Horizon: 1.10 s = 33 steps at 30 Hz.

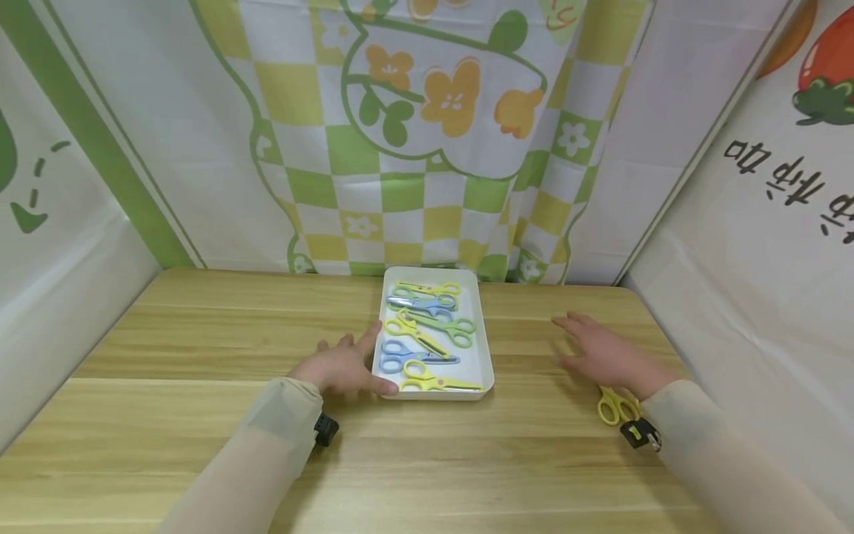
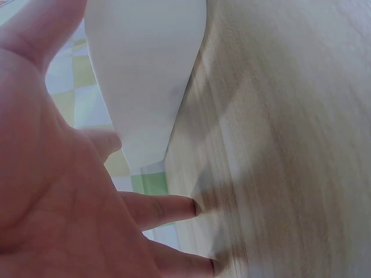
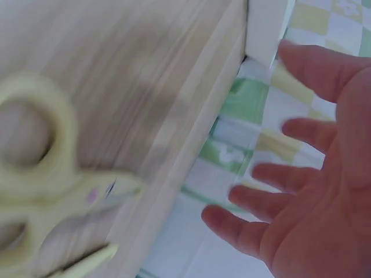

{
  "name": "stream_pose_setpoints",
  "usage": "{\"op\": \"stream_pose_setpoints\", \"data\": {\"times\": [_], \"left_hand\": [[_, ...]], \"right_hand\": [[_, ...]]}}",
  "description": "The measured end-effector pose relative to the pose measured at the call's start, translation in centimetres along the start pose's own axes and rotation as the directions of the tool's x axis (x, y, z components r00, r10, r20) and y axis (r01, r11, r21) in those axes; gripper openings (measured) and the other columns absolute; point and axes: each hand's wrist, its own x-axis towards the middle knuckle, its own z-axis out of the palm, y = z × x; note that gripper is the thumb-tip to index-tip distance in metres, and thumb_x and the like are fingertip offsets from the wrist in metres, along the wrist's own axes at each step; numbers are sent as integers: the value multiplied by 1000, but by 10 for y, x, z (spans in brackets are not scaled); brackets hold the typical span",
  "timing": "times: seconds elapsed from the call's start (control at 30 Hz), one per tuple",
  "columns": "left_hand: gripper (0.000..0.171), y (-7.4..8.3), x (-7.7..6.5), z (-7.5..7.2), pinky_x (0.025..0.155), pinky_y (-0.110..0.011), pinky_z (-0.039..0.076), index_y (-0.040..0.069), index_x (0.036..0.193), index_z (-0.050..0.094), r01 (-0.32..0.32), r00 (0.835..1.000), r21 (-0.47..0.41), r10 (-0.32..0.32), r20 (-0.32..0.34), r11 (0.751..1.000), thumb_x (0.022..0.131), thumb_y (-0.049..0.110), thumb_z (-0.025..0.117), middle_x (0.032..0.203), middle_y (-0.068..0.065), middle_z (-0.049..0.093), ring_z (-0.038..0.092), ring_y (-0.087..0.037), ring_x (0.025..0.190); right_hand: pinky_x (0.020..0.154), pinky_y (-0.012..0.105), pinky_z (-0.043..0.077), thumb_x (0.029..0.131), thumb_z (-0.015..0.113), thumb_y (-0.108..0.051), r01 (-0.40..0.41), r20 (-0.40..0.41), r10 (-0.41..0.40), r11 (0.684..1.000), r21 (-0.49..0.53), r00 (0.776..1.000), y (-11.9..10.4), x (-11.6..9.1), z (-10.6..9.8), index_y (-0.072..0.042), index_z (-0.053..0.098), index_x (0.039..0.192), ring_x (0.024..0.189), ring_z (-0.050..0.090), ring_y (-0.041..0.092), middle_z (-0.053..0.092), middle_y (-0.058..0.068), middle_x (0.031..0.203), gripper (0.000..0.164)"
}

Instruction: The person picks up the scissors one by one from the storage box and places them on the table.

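My left hand (image 1: 340, 368) has its fingers spread beside the white tray (image 1: 437, 396). Its thumb lies at the near left corner, and in the left wrist view a fingertip touches the tray's rim (image 2: 93, 63). Several yellow, blue and green scissors lie in the tray, among them yellow scissors (image 1: 440, 383) at the front and green scissors (image 1: 440, 323) farther back. Off to the right, my right hand (image 1: 603, 356) is held over the table with fingers extended and nothing in it. Loose yellow scissors (image 3: 64, 194) lie on the table below its wrist, partly hidden in the head view.
The wooden table (image 1: 534, 460) ends at the back against a checkered curtain (image 1: 373, 200). White printed panels stand on the left and right (image 1: 754, 282). Each wrist wears a small black device, such as the left one (image 1: 326, 429).
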Motion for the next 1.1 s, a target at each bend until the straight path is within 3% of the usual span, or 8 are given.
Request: {"op": "stream_pose_setpoints", "data": {"times": [0.17,0.27,0.37,0.5,0.73,0.9,1.1], "left_hand": [[125,-1,2,0,99,-81,-4,24,161,-3,-10,1000,8,10,0,1000,74,61,79,157,-38,-1,-10,-68,133],[127,-3,4,0,101,-79,-4,25,161,-4,-3,1000,19,3,7,1000,73,65,78,157,-37,-1,-9,-66,135],[129,-4,6,1,101,-78,-5,27,161,-4,1,1000,20,-1,7,1000,70,68,78,157,-36,-1,-9,-65,135],[131,-5,7,2,102,-77,-8,29,161,-4,4,1000,8,-4,13,1000,68,69,78,158,-34,-2,-10,-63,136],[131,-13,17,6,103,-76,-6,28,161,-3,2,1000,25,-2,-10,1000,67,69,79,159,-32,0,-8,-62,138],[132,-13,18,7,103,-77,-5,27,161,-3,6,1000,24,-6,-16,1000,66,70,78,159,-32,1,-8,-63,137],[130,-4,9,3,103,-77,-6,29,160,-6,18,1000,28,-18,12,999,70,69,77,159,-32,-3,-10,-63,137]], "right_hand": [[109,65,24,97,63,-44,-27,-35,30,997,78,999,-15,24,5,0,16,158,142,16,53,4,35,158,89],[113,63,16,98,60,-47,-26,-49,31,994,107,998,-25,39,11,-3,6,159,146,2,48,-4,30,160,93],[115,60,8,101,54,-45,9,-57,-5,998,61,998,-36,52,19,-2,0,159,147,-6,42,-7,24,162,90],[114,63,4,104,44,-48,62,-40,-62,998,-15,997,-53,65,31,2,5,158,148,-7,40,-4,18,164,83],[114,60,-7,102,29,-64,111,83,-108,993,-39,991,-80,77,33,-9,12,160,149,-10,30,6,6,166,82],[111,62,-13,96,16,-75,144,216,-114,981,-129,970,-91,86,35,-12,22,160,150,-5,29,14,3,165,90],[109,66,-12,97,16,-74,158,340,-72,959,-233,938,-103,87,36,-18,40,155,150,1,29,29,0,161,84]]}}
